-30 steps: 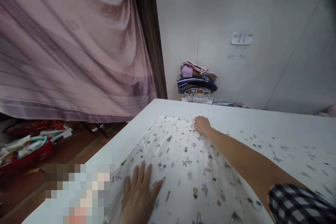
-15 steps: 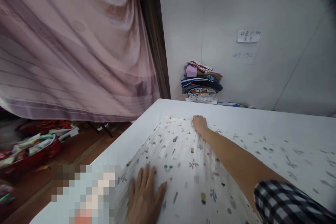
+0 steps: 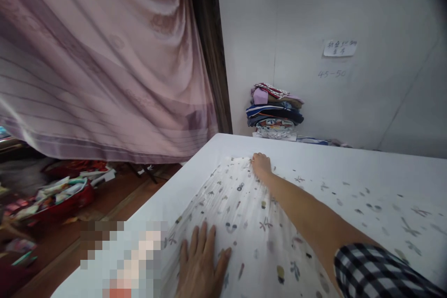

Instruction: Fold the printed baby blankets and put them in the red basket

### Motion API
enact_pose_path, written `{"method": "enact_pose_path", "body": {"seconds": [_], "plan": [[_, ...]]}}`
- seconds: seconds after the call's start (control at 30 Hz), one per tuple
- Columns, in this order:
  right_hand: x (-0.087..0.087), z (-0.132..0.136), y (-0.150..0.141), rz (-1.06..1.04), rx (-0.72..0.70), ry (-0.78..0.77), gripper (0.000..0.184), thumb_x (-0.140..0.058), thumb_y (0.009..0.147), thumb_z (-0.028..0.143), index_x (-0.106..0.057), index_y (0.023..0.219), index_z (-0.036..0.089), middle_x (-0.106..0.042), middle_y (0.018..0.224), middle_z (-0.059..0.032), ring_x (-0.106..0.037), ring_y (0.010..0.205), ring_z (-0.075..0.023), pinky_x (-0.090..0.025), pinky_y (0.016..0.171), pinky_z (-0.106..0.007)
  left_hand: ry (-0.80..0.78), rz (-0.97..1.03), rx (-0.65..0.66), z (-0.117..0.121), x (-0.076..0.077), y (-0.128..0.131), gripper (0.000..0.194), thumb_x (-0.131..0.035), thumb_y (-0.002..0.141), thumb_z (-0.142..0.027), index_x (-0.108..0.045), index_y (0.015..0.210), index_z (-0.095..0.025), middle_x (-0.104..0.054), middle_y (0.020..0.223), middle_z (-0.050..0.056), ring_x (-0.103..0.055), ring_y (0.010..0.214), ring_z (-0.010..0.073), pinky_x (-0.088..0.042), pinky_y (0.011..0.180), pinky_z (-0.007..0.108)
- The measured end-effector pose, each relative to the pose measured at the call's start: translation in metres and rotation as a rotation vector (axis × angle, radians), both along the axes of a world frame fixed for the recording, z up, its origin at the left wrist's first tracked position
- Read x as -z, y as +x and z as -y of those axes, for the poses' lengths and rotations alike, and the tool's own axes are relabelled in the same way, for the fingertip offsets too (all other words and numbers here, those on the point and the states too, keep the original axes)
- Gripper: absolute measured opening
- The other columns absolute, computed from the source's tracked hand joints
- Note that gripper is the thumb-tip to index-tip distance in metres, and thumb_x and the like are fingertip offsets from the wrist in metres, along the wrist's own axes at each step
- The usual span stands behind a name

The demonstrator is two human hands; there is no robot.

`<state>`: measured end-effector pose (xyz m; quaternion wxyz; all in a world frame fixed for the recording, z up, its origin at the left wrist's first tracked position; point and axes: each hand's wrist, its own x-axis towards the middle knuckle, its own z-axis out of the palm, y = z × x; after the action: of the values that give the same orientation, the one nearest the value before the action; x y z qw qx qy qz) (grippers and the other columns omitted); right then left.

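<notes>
A thin white cloth (image 3: 251, 242) printed with small plants and shapes is spread over the white table (image 3: 314, 149), with creases running lengthwise. My left hand (image 3: 202, 258) lies flat on its near left part, fingers spread. At the far edge of the cloth, my right hand (image 3: 261, 166) is closed with curled fingers on the fabric. My right forearm, in a black-and-white checked sleeve (image 3: 380, 267), reaches across the cloth and covers part of it.
Folded fabrics (image 3: 275, 109) are stacked against the grey wall behind the table. A pink curtain (image 3: 115, 65) hangs at left. Below it, a red basin (image 3: 63, 200) full of items stands on the brown floor. Paper notes (image 3: 340, 48) are on the wall. A blurred patch covers the table's near left.
My right hand has slid a little left along the cloth's far edge. My left hand stays flat in place. The view has turned slightly left.
</notes>
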<state>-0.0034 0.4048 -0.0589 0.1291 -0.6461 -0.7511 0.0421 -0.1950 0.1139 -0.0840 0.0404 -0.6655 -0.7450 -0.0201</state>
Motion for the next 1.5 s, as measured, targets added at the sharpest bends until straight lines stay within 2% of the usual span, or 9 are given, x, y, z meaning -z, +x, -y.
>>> {"method": "enact_pose_path", "body": {"seconds": [0.13,0.23,0.33,0.43,0.6,0.83,1.13,1.27,1.5], "plan": [[0.002,0.004,-0.006,-0.002,-0.002,0.029,0.031,-0.036,0.091,0.014,-0.058,0.113,0.013,-0.056,0.117,-0.0178,-0.047,0.111,-0.0271,-0.033,0.091,-0.040,-0.023,0.030,0.002,0.000,0.004,-0.001,0.065,-0.029,0.088,-0.056,-0.038,0.140,-0.018,-0.024,0.150,0.009,-0.017,0.140,0.0302,-0.018,0.113,0.060],[0.003,0.014,-0.011,0.004,-0.079,0.066,0.041,-0.034,0.091,0.014,-0.047,0.129,0.015,-0.043,0.138,-0.0154,-0.032,0.128,-0.0255,-0.023,0.102,-0.042,-0.029,0.040,0.001,0.000,0.005,0.000,0.065,-0.028,0.088,-0.055,-0.037,0.140,-0.018,-0.022,0.151,0.009,-0.015,0.140,0.0300,-0.017,0.113,0.059],[0.007,0.026,-0.021,0.007,-0.281,0.065,0.051,-0.034,0.094,0.029,-0.032,0.143,0.016,-0.023,0.152,-0.0082,-0.011,0.139,-0.0214,-0.009,0.110,-0.041,-0.022,0.028,-0.010,-0.001,0.006,0.000,0.065,-0.030,0.088,-0.054,-0.036,0.140,-0.017,-0.022,0.151,0.010,-0.015,0.140,0.0308,-0.016,0.113,0.060],[0.011,0.032,-0.031,0.004,-0.507,-0.076,0.063,-0.026,0.094,0.049,-0.025,0.147,0.015,-0.014,0.154,-0.0068,-0.005,0.141,-0.0223,-0.003,0.112,-0.045,-0.017,0.038,-0.003,0.000,0.004,0.001,0.064,-0.031,0.088,-0.054,-0.037,0.140,-0.018,-0.023,0.151,0.010,-0.017,0.140,0.0309,-0.016,0.113,0.060],[0.005,0.030,-0.041,0.018,-0.472,-0.250,0.071,-0.020,0.092,0.058,-0.021,0.148,0.015,-0.008,0.155,-0.0066,-0.002,0.141,-0.0236,-0.002,0.110,-0.052,-0.044,0.054,-0.010,0.001,-0.005,0.003,0.063,-0.030,0.088,-0.053,-0.035,0.141,-0.018,-0.023,0.151,0.007,-0.016,0.141,0.0283,-0.016,0.114,0.057],[-0.004,0.058,-0.020,0.008,-0.471,-0.238,0.067,-0.017,0.094,0.055,-0.021,0.148,0.015,-0.003,0.155,-0.0070,0.004,0.141,-0.0235,0.001,0.111,-0.049,-0.037,0.045,-0.022,0.001,-0.012,0.007,0.062,-0.031,0.088,-0.050,-0.036,0.141,-0.018,-0.025,0.151,0.007,-0.018,0.140,0.0285,-0.017,0.114,0.057],[-0.002,0.174,0.061,-0.094,-0.507,-0.280,0.071,-0.019,0.093,0.062,-0.027,0.147,0.017,-0.006,0.154,-0.0099,0.002,0.141,-0.0250,0.003,0.111,-0.051,-0.077,-0.027,0.013,-0.004,-0.018,0.007,0.061,-0.026,0.090,-0.048,-0.034,0.141,-0.016,-0.024,0.152,0.011,-0.015,0.141,0.0303,-0.015,0.111,0.056],[0.001,0.238,0.121,-0.098,-0.397,-0.343,0.075,-0.017,0.091,0.066,-0.020,0.149,0.019,0.000,0.154,-0.0055,0.005,0.141,-0.0254,0.004,0.112,-0.051,-0.101,-0.038,0.042,-0.009,-0.021,0.005,0.055,-0.026,0.091,-0.040,-0.035,0.141,-0.019,-0.023,0.153,0.011,-0.016,0.140,0.0308,-0.020,0.108,0.057],[0.006,0.359,0.224,-0.091,-0.185,-0.321,0.070,-0.022,0.092,0.066,-0.026,0.148,0.024,-0.007,0.154,-0.0044,-0.001,0.141,-0.0269,0.001,0.113,-0.050,-0.087,-0.044,0.045,-0.016,-0.024,0.007,0.054,-0.022,0.092,-0.042,-0.039,0.139,-0.023,-0.028,0.151,0.009,-0.020,0.139,0.0302,-0.023,0.106,0.057]]}}
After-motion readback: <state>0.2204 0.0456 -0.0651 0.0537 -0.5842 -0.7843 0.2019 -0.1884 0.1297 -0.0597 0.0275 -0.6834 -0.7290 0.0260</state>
